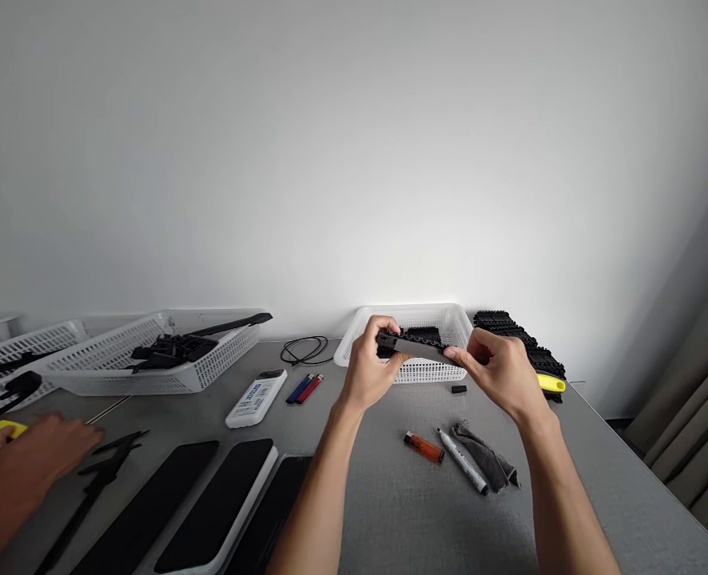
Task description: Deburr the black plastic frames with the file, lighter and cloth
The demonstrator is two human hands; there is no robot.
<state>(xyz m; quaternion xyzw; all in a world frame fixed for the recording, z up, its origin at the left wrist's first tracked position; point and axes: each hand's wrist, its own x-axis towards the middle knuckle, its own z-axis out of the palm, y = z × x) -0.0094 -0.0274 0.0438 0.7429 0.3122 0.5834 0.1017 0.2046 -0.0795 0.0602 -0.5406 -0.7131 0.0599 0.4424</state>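
Observation:
My left hand [369, 363] pinches the left end of a long dark plastic strip [423, 348] with a scalloped upper edge. Thumb and curled fingers of my right hand [503, 367] close on the strip's right end. It is held up in front of a white basket [354, 319] with similar black parts inside. From behind my right wrist sticks out a yellow handle [551, 383]; its other end is hidden, and I cannot tell if my hand grips it. Between my forearms lie an orange lighter [424, 447], an uncapped white marker [463, 461] and a crumpled grey cloth [489, 459].
Black ridged parts [503, 323] lie at the right. A small black cap [459, 389], blue and red lighters [306, 389], a white device [256, 398], a cable [304, 350] and phones [219, 503] are on the table. Another person's hand [30, 455] works left, near baskets [210, 371].

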